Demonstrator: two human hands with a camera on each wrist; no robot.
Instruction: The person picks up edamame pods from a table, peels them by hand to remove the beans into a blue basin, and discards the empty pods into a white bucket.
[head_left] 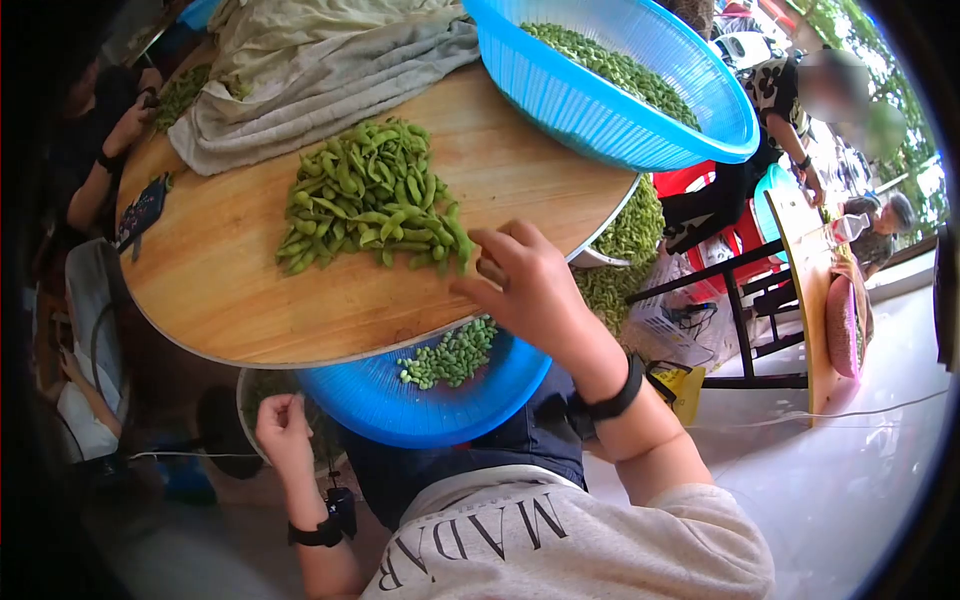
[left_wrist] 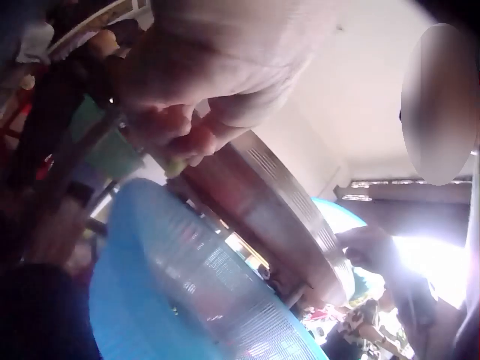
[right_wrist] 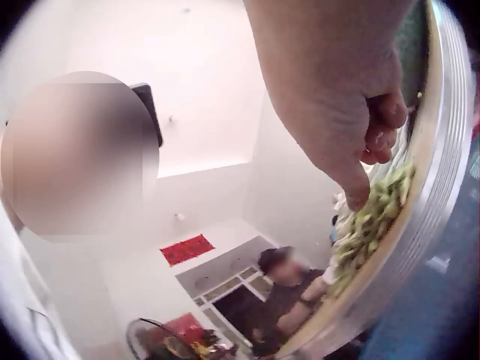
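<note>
At the end of a bent left arm, the left hand (head_left: 285,440) pinches a small green piece (left_wrist: 175,166) between thumb and fingers, low beside the blue basin (head_left: 425,432). Whether the piece is a pod or a bean is too blurred to tell. The right hand (head_left: 525,285) is loosely bent and open, its thumb and forefinger apart, the forefinger's tip at the right edge of a heap of green soybean pods (head_left: 365,200); contact is hard to judge. The pods lie piled on a round wooden table (head_left: 230,310).

Beneath the table's near edge, the blue basin holds shelled green beans (head_left: 450,358), part of its bowl hidden by the tabletop. A lighter blue basket (head_left: 570,125), cut off at the top of the head view, holds more green produce and juts past the table's right side. Another mass of green pods (head_left: 635,225) shows below that side, partly covered by the tabletop. Crumpled grey cloth (head_left: 320,100) lies behind the heap.

Bare wood runs between the heap and the table's metal-edged near rim, and left toward a dark phone-like object (head_left: 143,212). Between the two hands are the rim and the basin. A bowl (head_left: 248,415) by the left hand has contents too dark to make out.
</note>
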